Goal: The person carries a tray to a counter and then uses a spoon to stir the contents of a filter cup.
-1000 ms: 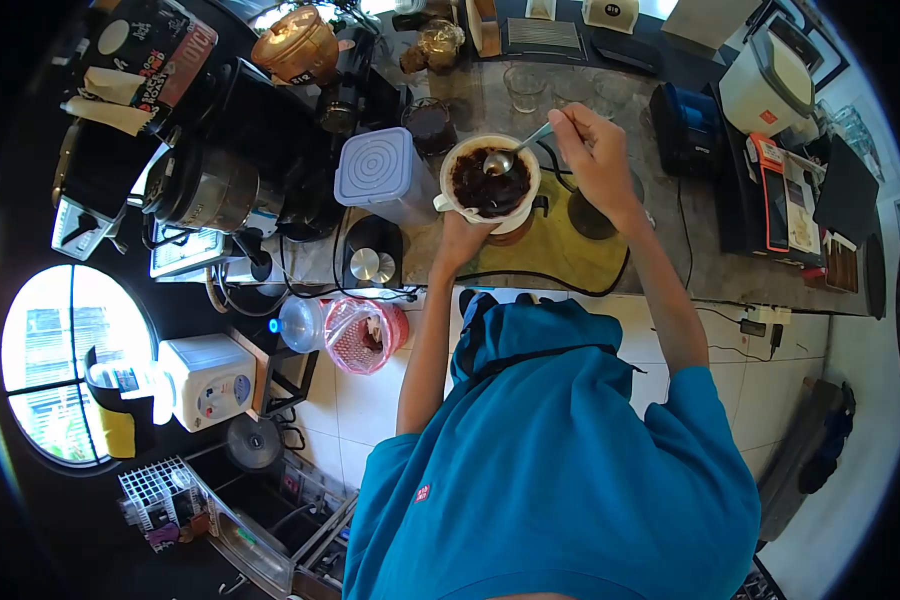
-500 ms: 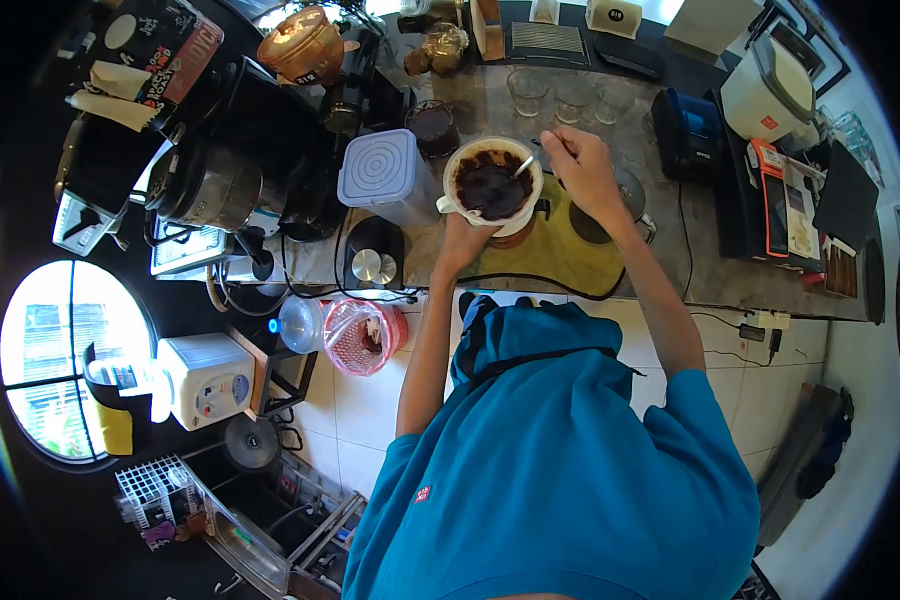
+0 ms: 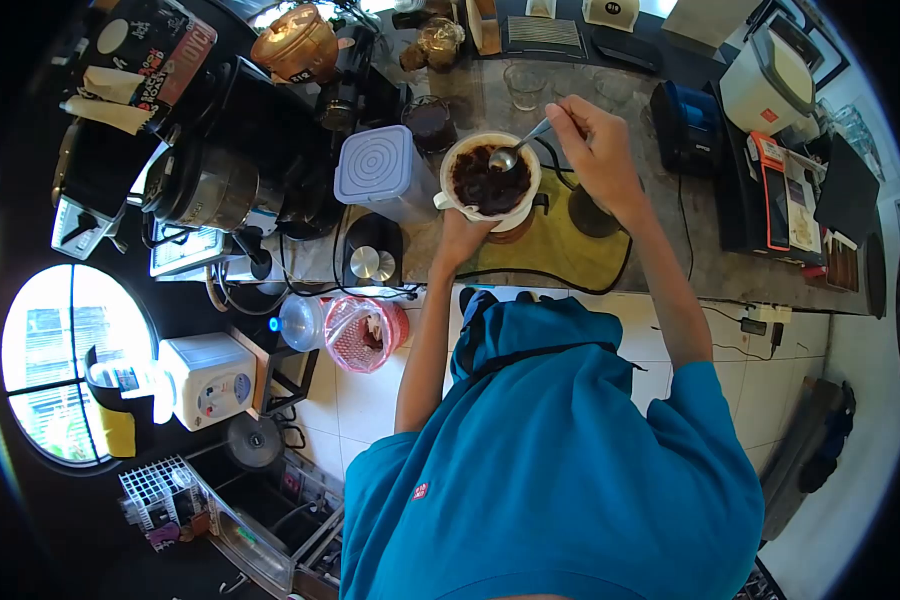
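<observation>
A white coffee dripper (image 3: 500,217) with dark wet coffee grounds (image 3: 482,192) stands over the counter's front part. My left hand (image 3: 460,238) grips it from below, near its handle; the fingers are partly hidden underneath. Above it, my right hand (image 3: 602,150) pinches the handle of a metal spoon (image 3: 505,158), whose bowl is over the grounds at the far side of the dripper. A dark round vessel (image 3: 595,215), partly covered by my right forearm, rests on an olive cloth (image 3: 560,262) to the right.
Left of the dripper are a lidded plastic container (image 3: 378,165) and a glass jug of dark liquid (image 3: 430,125). A clear glass (image 3: 523,88) stands behind. A black printer (image 3: 685,130) is at right. Below the counter edge sits a pink bin (image 3: 390,340).
My right hand has risen slightly, and the spoon's bowl, earlier sunk in the grounds, now shows above them. The left hand still holds the dripper.
</observation>
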`<act>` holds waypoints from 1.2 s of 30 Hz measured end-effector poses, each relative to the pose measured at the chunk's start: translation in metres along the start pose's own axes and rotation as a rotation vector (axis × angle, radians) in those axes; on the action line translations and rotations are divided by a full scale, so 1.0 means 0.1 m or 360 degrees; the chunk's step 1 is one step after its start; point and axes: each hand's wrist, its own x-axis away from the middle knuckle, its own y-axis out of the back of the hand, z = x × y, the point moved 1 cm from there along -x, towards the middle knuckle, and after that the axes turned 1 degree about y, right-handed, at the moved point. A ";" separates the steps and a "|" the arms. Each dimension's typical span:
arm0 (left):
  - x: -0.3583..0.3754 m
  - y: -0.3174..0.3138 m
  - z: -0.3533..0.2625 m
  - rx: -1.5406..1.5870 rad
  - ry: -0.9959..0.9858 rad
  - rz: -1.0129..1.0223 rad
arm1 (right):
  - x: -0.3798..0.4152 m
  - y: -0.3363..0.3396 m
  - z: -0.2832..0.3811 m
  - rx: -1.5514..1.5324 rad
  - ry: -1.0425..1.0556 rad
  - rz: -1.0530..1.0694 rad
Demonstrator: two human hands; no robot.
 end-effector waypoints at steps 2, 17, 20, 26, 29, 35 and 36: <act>0.00 -0.02 -0.03 0.0033 -0.0010 -0.0026 | 0.02 -0.01 0.06 0.0280 0.0089 0.0025; 0.01 -0.01 -0.08 0.0035 0.0092 0.0016 | 0.11 -0.23 -0.49 -0.0264 -0.0392 0.0087; 0.02 -0.04 -0.10 0.0077 -0.0177 -0.0108 | 0.08 -0.17 -0.39 -0.0410 -0.0384 0.0071; 0.02 -0.02 -0.08 0.0040 -0.0033 -0.0049 | 0.02 -0.02 -0.10 -0.0363 -0.0172 0.0068; 0.03 -0.04 -0.10 0.0067 -0.0093 -0.0095 | 0.02 0.01 0.06 0.0005 0.0022 0.0004; 0.01 -0.03 -0.04 -0.0002 -0.0101 -0.0110 | 0.09 -0.02 0.07 0.0311 0.0060 0.0018; 0.00 -0.03 -0.01 0.0015 -0.0118 -0.0118 | 0.10 -0.05 0.04 0.0310 0.0061 0.0020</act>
